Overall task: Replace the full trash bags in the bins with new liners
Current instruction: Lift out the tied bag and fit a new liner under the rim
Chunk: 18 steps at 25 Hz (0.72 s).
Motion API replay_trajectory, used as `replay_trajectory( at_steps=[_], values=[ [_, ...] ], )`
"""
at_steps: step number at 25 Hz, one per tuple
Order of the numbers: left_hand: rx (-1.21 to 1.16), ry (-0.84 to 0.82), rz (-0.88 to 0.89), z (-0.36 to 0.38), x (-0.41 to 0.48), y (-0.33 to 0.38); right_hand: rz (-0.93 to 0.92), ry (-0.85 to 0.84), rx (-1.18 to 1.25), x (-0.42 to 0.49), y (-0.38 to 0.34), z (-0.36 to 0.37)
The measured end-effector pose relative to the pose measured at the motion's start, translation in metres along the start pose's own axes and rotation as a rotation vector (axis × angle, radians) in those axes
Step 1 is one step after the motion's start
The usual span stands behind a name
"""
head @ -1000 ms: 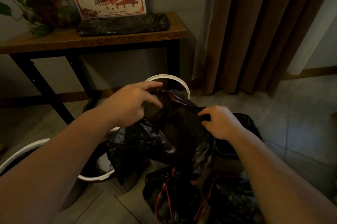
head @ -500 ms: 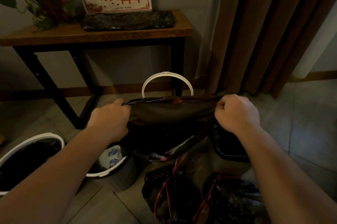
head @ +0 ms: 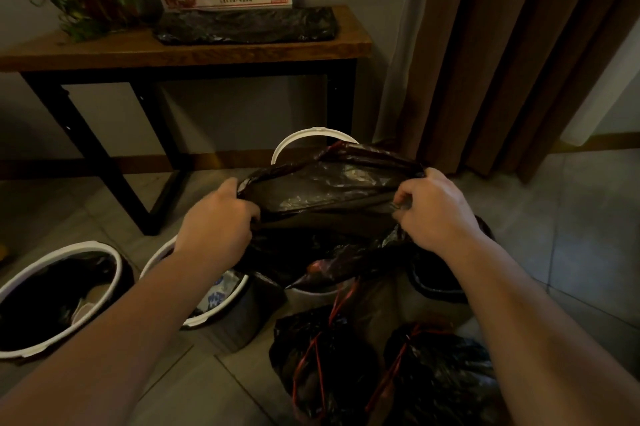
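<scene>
**A:** Dim room, tiled floor [head: 571, 217], wooden table [head: 104, 51] by the wall. So where was the liner?

**B:** The bin [head: 313, 134] with the white rim stood just behind it. The liner [head: 329, 190] hung over that, mouth stretched side to side. The left hand [head: 218, 221] and right hand [head: 433, 211] each had fingers curled tight on an edge, knuckles up, roughly level. I'd say neither was nearer.
</scene>
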<state>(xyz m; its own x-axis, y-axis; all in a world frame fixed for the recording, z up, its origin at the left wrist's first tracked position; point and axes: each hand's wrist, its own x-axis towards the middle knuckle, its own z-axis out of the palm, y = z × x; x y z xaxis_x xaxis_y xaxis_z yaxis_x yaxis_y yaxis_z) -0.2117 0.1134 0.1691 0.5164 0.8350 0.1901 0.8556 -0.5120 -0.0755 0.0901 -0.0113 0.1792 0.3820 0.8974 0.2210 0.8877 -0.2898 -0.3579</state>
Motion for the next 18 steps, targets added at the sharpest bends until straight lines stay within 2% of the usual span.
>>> replay_trajectory(
  at_steps=[2,5,8,10,15,18],
  values=[
    [0.043,0.006,0.017,0.004,-0.005,0.001,-0.034,0.002,-0.025,0.0,-0.003,0.0],
    [0.093,-0.071,-0.087,0.013,-0.011,0.002,-0.047,-0.041,-0.111,-0.003,-0.005,-0.002],
    [0.113,-0.159,-0.151,0.017,-0.014,0.004,0.037,-0.193,-0.198,-0.008,-0.006,0.0],
    [0.141,-0.21,-0.156,0.017,-0.017,0.008,0.096,-0.234,-0.217,-0.01,-0.009,0.004],
    [0.149,-0.216,-0.183,0.016,-0.018,0.015,0.104,-0.151,-0.256,-0.006,-0.01,0.013],
    [0.073,-0.108,-0.244,0.016,-0.015,0.022,0.116,-0.102,-0.259,-0.003,-0.009,0.015]
  ],
)
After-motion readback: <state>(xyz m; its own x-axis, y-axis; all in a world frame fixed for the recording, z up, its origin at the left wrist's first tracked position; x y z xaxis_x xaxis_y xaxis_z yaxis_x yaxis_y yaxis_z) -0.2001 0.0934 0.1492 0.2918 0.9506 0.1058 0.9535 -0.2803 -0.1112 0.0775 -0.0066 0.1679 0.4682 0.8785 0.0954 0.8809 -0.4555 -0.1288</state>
